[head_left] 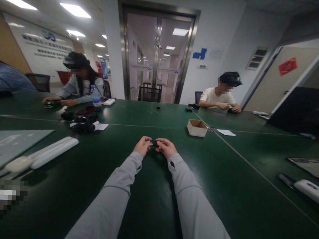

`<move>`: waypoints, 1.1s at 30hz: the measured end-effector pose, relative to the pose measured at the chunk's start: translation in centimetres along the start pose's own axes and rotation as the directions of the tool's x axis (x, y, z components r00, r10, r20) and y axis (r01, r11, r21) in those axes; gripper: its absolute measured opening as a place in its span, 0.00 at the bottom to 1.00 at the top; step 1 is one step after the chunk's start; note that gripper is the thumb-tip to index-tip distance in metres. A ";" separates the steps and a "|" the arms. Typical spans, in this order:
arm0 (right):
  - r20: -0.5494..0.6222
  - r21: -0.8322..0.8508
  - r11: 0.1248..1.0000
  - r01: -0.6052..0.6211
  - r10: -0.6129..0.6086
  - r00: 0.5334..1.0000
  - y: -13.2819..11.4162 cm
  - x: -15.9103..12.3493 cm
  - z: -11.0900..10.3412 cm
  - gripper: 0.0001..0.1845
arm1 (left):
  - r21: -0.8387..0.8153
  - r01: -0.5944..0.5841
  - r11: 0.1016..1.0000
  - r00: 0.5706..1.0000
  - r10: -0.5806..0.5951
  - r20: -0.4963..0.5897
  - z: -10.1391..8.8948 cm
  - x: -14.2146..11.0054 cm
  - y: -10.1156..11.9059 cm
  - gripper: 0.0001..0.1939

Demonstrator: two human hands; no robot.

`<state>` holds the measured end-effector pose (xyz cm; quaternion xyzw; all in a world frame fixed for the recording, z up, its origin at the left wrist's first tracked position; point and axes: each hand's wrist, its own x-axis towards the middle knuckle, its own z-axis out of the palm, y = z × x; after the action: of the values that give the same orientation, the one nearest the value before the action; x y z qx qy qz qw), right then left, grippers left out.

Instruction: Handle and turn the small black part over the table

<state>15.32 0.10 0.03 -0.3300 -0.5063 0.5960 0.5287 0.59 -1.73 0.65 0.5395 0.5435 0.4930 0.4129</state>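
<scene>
My left hand (142, 145) and my right hand (165, 147) meet over the dark green table (155, 190), both arms stretched out in grey sleeves. Between the fingertips of both hands sits a small black object (154, 144) with a pale bit at its left end. Both hands pinch it, fingers curled. It is too small to name more exactly. A small open cardboard box (197, 128) stands beyond my right hand, a little to the right.
A white elongated device (53, 152) and a grey mat (11, 145) lie at the left. Black items and papers (83, 124) lie farther back left. Another white device (311, 190) lies at right. Two people sit at the far side, one left, one right. A dark laptop (301, 109) stands right.
</scene>
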 end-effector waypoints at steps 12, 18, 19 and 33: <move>0.027 -0.043 0.999 0.027 -0.026 0.999 0.2 -0.1 -0.1 0.21 | -0.033 -0.066 0.997 0.998 0.066 0.017 0.1 -0.5 0.2 0.16; 0.032 -0.032 0.999 0.037 -0.036 0.999 0.5 0.1 -0.3 0.20 | -0.092 -0.195 0.977 0.981 0.193 -0.022 -0.2 -0.4 0.2 0.15; 0.034 -0.035 0.999 0.038 -0.037 0.999 0.5 0.1 -0.3 0.20 | -0.101 -0.166 0.981 0.986 0.164 -0.027 -0.2 -0.4 0.2 0.14; 0.073 -0.027 0.998 0.053 -0.051 0.996 0.7 0.3 -0.5 0.21 | 0.033 -0.081 0.996 0.996 0.082 -0.022 0.0 -0.1 -0.3 0.12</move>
<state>15.46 0.58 -0.73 -0.3028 -0.5419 0.5862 0.5205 0.50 -1.82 0.32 0.5618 0.5337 0.5070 0.3776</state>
